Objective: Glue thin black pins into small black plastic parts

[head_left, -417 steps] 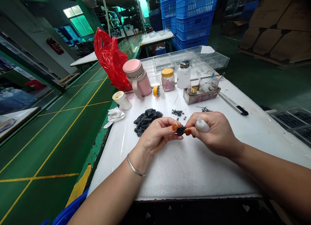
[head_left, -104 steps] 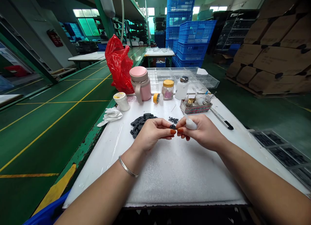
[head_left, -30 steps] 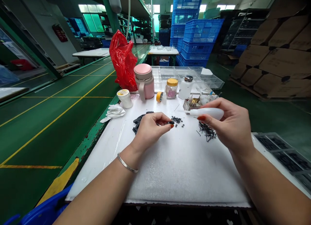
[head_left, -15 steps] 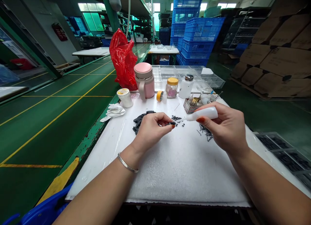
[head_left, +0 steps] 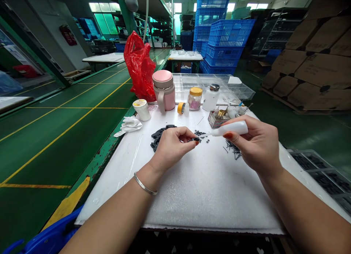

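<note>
My left hand (head_left: 174,144) is closed, pinching a small black part (head_left: 195,139) between thumb and fingertips above the white table. My right hand (head_left: 255,142) grips a white squeeze bottle (head_left: 233,128), tilted so its thin nozzle points left. The nozzle's tip is at or just beside the black part; whether they touch I cannot tell. Behind my left hand lies a heap of black pieces (head_left: 159,135), partly hidden by it. Tiny black rings (head_left: 201,133) are scattered beyond the nozzle. Black pins (head_left: 233,148) lie under my right hand.
Along the table's (head_left: 208,195) back stand a white tub (head_left: 142,110), pink mug (head_left: 164,91), yellow-lidded jar (head_left: 195,99) and white bottle (head_left: 211,97). A white glove (head_left: 128,125) lies left. A small box (head_left: 216,119) sits near my right hand. Red bag (head_left: 139,69) behind.
Both hands hold nearly the same pose, with the nozzle still at the black part. The whole view has shifted very slightly.
</note>
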`<control>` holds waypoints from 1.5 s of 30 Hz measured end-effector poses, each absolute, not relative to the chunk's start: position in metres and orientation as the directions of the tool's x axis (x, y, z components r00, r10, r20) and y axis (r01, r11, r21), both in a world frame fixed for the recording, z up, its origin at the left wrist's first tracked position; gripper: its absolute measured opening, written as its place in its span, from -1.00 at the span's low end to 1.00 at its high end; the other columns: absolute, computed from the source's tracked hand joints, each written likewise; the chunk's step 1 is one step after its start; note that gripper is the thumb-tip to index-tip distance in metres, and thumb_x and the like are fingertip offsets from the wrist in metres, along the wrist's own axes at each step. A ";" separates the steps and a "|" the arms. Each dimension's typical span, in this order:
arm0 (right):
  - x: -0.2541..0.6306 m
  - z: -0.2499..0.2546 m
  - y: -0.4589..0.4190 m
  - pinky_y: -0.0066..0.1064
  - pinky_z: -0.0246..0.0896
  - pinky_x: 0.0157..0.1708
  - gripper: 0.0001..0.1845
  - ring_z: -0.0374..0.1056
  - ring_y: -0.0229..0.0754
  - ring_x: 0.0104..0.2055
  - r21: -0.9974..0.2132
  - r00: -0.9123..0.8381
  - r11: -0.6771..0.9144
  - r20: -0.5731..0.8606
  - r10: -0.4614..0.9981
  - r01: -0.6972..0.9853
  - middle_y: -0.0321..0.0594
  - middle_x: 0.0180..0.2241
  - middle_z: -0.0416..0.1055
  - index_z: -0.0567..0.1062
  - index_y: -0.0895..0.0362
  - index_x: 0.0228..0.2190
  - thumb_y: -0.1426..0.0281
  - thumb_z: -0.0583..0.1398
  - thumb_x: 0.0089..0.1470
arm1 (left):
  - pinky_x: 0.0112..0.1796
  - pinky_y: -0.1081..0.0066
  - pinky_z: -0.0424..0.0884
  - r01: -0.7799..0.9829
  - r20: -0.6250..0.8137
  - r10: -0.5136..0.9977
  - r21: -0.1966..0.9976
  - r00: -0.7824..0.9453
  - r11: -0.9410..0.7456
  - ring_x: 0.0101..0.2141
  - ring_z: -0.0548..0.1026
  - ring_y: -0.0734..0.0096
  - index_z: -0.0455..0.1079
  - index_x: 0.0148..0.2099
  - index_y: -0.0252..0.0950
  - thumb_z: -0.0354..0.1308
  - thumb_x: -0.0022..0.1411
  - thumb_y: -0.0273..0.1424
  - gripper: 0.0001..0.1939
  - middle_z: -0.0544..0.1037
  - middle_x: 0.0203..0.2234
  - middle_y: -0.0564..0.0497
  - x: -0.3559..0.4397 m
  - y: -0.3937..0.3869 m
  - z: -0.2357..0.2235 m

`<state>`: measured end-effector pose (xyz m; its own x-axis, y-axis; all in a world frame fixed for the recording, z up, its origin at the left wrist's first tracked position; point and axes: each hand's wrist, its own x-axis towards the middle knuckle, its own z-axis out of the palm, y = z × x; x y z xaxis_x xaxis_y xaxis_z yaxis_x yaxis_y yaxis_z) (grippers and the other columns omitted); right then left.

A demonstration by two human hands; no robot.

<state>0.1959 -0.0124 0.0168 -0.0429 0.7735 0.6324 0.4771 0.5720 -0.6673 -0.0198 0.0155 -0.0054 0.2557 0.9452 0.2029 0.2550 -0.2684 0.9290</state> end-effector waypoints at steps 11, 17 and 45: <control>0.195 0.016 -0.013 -0.50 0.26 -0.51 -0.89 0.37 -0.29 -0.44 -0.648 -0.051 0.589 0.650 0.758 0.483 -0.32 -0.44 0.50 0.59 0.06 -0.35 0.32 0.37 0.04 | -0.50 0.49 0.19 0.252 0.200 0.945 0.930 0.258 -0.266 -0.51 0.30 0.52 0.56 -0.37 -0.32 0.34 0.02 -0.41 -0.91 0.49 -0.55 0.04 -0.020 0.016 -0.007; 0.197 0.016 -0.014 -0.45 0.30 -0.49 -0.85 0.41 -0.24 -0.42 -0.660 -0.045 0.575 0.637 0.769 0.483 -0.30 -0.43 0.51 0.59 0.05 -0.35 0.28 0.39 0.02 | -0.51 0.49 0.20 0.251 0.206 0.943 0.929 0.260 -0.272 -0.51 0.31 0.51 0.56 -0.37 -0.32 0.34 0.03 -0.40 -0.91 0.50 -0.54 0.03 -0.020 0.015 -0.006; 0.196 0.016 -0.014 -0.41 0.32 -0.51 -0.85 0.40 -0.22 -0.46 -0.649 -0.060 0.586 0.644 0.763 0.486 -0.28 -0.44 0.51 0.60 0.05 -0.35 0.27 0.38 0.02 | -0.52 0.49 0.19 0.240 0.201 0.945 0.934 0.257 -0.264 -0.52 0.31 0.51 0.56 -0.38 -0.33 0.34 0.02 -0.41 -0.90 0.51 -0.54 0.02 -0.019 0.015 -0.005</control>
<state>0.1961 -0.0136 0.0162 -0.0601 0.7628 0.6439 0.4859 0.5858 -0.6486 -0.0186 0.0147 -0.0046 0.2568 0.9453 0.2010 0.2399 -0.2638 0.9343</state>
